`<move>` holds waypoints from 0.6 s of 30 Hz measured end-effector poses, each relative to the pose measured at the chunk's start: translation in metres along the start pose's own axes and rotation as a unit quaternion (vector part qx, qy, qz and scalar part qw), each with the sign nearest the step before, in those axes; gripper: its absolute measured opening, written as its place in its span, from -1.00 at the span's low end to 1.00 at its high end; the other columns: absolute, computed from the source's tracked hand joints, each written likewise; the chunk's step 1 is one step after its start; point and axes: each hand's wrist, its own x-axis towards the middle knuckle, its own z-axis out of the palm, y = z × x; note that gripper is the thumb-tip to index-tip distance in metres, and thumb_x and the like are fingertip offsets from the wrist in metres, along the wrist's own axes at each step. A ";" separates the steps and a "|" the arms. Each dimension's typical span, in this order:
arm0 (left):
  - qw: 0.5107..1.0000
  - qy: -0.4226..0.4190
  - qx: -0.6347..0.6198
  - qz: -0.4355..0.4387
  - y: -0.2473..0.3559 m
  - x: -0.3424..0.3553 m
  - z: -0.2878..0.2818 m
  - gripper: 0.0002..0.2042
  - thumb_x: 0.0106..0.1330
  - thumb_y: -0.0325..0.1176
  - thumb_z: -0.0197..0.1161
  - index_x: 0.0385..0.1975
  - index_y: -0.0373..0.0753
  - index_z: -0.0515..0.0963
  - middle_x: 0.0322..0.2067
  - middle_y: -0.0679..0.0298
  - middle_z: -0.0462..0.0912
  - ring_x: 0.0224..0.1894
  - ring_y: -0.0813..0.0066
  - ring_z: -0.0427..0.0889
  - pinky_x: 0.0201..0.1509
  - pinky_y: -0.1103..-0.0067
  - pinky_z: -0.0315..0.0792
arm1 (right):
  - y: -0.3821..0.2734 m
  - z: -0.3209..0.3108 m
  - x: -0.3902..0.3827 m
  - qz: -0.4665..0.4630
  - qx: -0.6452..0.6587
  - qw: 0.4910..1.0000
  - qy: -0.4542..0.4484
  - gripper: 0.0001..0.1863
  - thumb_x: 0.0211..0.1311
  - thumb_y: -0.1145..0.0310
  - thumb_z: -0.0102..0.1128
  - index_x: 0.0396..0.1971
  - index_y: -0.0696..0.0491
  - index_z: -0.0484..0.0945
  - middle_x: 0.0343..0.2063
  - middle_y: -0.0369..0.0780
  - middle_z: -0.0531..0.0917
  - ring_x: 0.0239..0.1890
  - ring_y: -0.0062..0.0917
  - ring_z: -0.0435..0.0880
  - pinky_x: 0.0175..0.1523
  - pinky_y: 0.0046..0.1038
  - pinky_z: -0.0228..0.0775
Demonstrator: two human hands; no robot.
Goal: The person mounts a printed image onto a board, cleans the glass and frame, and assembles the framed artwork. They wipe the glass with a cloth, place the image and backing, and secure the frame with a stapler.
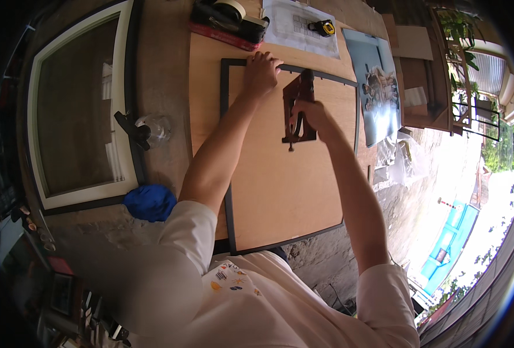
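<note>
A dark-edged picture frame [229,168] lies face down on the workbench, with a light brown backing board [286,197] inside it. My left hand [262,74] grips the frame's far rail near its left corner, fingers curled over the edge. In my right hand [311,114] is a dark reddish-brown staple gun [291,101], held by its handle above the board. Its far end reaches the far rail, right of my left hand; I cannot tell whether it touches. Several small dark points show along that rail.
Left lie a white-and-black frame [128,110], a clear jar [157,129] beside a black tool, and a blue cloth [150,202]. Toward the back are a red tray [225,36] with tape, a paper sheet [280,35], and a tape measure [325,28]. A glossy print [379,87] lies right.
</note>
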 end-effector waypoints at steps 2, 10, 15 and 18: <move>1.000 0.010 0.005 -0.022 -0.017 -0.006 -0.014 -0.78 0.25 -0.28 0.25 -0.12 -0.07 0.63 -0.06 0.26 0.54 0.09 0.23 0.43 0.22 0.24 0.22 | 0.006 0.013 -0.005 -0.002 0.022 1.000 -0.004 -0.73 0.14 0.25 0.11 -0.46 0.18 0.61 -0.54 -0.15 0.68 -0.45 -0.47 0.65 -0.26 -0.49 0.47; 0.995 0.081 0.022 -0.056 -0.074 -0.032 -0.064 -0.75 0.14 -0.36 0.31 -0.16 0.07 0.65 0.00 0.28 0.48 0.20 0.19 0.32 0.27 0.17 0.12 | -0.042 0.073 0.043 -0.050 0.040 0.997 -0.034 -0.79 0.19 0.33 0.10 -0.45 0.18 0.57 -0.62 -0.17 0.60 -0.59 -0.44 0.63 -0.50 -0.45 0.49; 0.993 0.096 -0.008 -0.067 -0.073 -0.035 -0.058 -0.75 0.09 -0.39 0.32 -0.21 0.04 0.68 0.00 0.27 0.46 0.23 0.19 0.26 0.29 0.16 0.07 | -0.058 0.081 0.051 -0.021 0.031 0.999 -0.025 -0.83 0.17 0.34 0.14 -0.39 0.15 0.51 -0.62 -0.22 0.54 -0.60 -0.45 0.62 -0.47 -0.43 0.51; 0.993 0.092 0.000 -0.077 -0.067 -0.037 -0.065 -0.77 0.09 -0.37 0.32 -0.22 0.02 0.69 0.00 0.26 0.44 0.23 0.18 0.25 0.31 0.15 0.05 | -0.056 0.085 0.052 -0.025 -0.036 0.999 0.010 -0.83 0.16 0.34 0.16 -0.35 0.13 0.50 -0.60 -0.24 0.55 -0.59 -0.45 0.62 -0.42 -0.41 0.53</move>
